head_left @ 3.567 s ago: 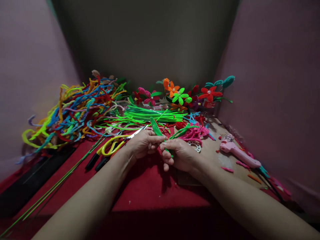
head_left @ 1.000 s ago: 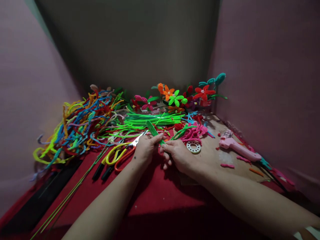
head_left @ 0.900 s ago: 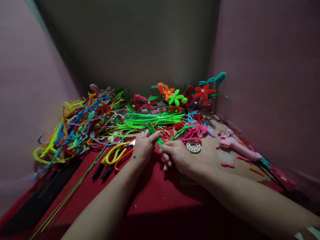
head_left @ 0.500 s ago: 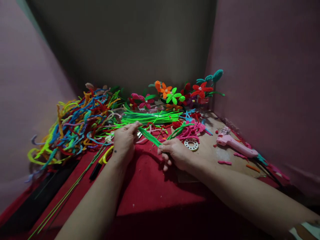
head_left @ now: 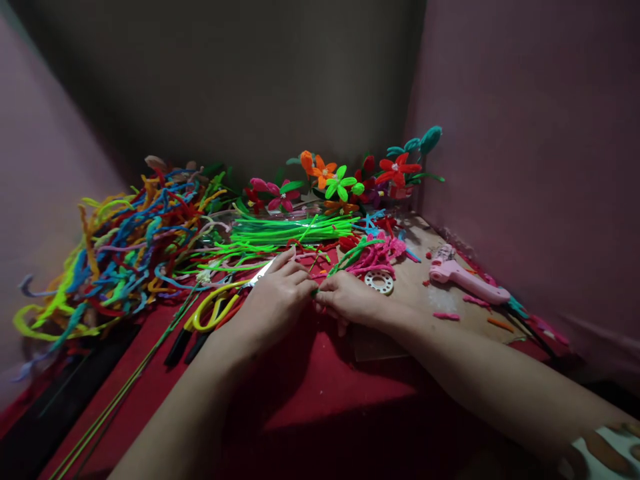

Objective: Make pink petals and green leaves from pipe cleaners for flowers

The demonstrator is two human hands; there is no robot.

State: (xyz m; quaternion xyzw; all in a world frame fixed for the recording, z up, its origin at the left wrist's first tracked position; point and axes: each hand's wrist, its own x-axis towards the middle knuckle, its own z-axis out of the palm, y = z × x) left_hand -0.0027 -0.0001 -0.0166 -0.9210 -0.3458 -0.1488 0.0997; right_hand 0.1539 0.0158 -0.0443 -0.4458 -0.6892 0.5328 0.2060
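My left hand (head_left: 283, 290) and my right hand (head_left: 350, 298) meet over the red cloth, fingertips together. Both are closed on a green pipe-cleaner piece (head_left: 315, 292), of which only a small dark-green bit shows between the fingers; the rest is hidden. Just behind my right hand, green twisted pipe cleaners (head_left: 356, 255) rest against a pink pipe-cleaner bunch (head_left: 383, 253). Beside my left wrist lie scissors with yellow handles (head_left: 213, 308), their blades partly covered by my hand. A white ring with holes (head_left: 379, 283) is right of my right hand.
A tangled heap of coloured pipe cleaners (head_left: 145, 247) fills the left. Bright green pipe cleaners (head_left: 295, 230) lie at the back, before several finished flowers (head_left: 340, 183). A pink glue gun (head_left: 467, 280) rests on cardboard (head_left: 420, 313) at right. Long green stems (head_left: 127, 393) cross the left front.
My left hand has moved right and closed in on my right hand, so the green strip stretched between them is now mostly hidden. More of the scissors shows. The view has shifted slightly.
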